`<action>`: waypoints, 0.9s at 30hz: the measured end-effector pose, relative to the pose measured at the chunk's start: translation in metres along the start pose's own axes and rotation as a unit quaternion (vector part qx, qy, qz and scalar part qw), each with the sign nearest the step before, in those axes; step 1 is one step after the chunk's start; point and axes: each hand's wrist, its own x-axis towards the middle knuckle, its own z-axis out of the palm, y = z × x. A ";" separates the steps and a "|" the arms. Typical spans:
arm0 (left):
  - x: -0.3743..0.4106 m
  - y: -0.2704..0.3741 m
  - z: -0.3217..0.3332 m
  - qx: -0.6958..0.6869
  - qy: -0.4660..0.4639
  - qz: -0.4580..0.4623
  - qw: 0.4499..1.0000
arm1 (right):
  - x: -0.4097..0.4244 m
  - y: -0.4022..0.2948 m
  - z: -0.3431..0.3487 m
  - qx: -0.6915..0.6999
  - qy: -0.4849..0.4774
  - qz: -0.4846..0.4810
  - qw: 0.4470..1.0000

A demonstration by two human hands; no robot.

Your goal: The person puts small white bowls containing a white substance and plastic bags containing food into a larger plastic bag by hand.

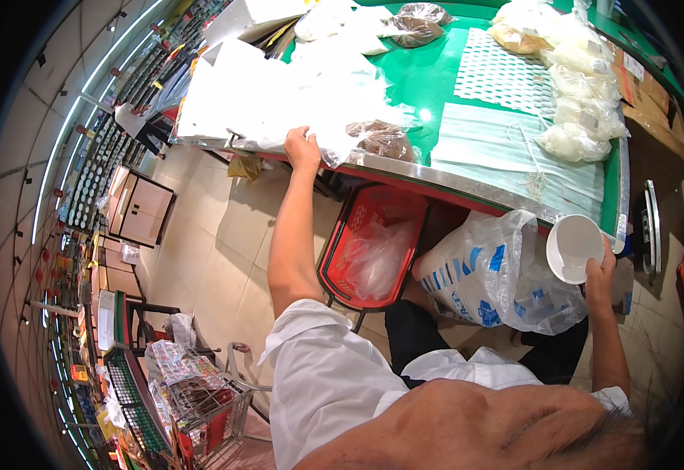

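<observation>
In my right hand [599,275] is a white plastic bowl [574,249], tilted and held by its rim above a large translucent woven sack [477,270] with blue print. My left hand [302,148] is at the table's metal edge, its fingers on or beside thin clear plastic [336,150]; glare hides whether they grip it. Just right of that hand lies a clear bag of brown contents [382,140]. Several tied bags of pale contents [577,141] line the right side of the green table [436,64], near a white perforated mat [500,73] and a pale green sheet [518,153].
A red shopping basket [371,247] holding clear plastic bags stands below the table edge. Cardboard boxes [647,88] are at the right. A loaded shopping cart [218,399] stands at lower left. Farther off, a person [133,123] stands by the shelves.
</observation>
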 end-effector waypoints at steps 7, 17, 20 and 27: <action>-0.009 0.065 -0.054 -0.123 0.179 0.219 0.951 | 0.000 -0.025 0.012 0.112 0.034 0.147 0.982; -0.163 0.220 -0.109 -0.346 0.116 0.239 0.900 | 0.012 -0.026 0.039 0.430 -0.040 0.294 0.853; -0.216 0.234 -0.112 -0.394 0.085 0.262 0.877 | 0.006 -0.038 0.060 0.470 -0.083 0.286 0.831; -0.286 0.252 -0.130 -0.444 0.020 0.187 0.876 | -0.012 -0.046 0.079 0.418 -0.163 0.211 0.868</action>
